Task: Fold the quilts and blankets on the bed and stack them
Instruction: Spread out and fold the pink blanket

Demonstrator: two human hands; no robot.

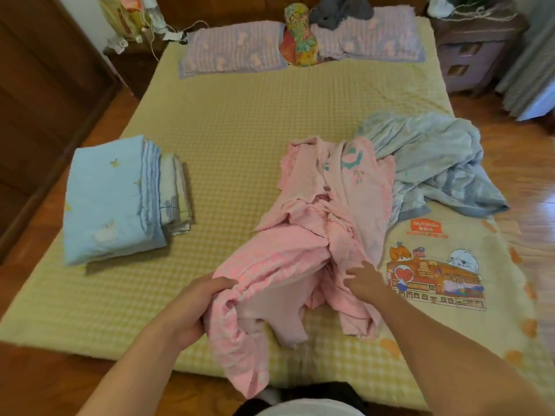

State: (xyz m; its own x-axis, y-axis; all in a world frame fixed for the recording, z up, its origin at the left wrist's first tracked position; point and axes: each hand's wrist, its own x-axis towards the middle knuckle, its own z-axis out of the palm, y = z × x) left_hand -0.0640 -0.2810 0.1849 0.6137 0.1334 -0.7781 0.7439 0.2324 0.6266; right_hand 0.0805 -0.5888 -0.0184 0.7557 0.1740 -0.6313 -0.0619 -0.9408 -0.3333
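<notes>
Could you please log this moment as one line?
left hand grips pink blanket | right hand pinches it | blue blanket unfolded | folded stack done

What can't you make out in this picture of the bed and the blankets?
Head view only:
- Right hand: fingertips buried in the pink blanket, so its grip is unclear.
- Folded stack: the light blue quilt on top covers the lower layers; their count is unclear.
- Blue-grey blanket: the pink blanket overlaps its left edge.
- Left hand: gripping pink cloth that covers its fingertips.
</notes>
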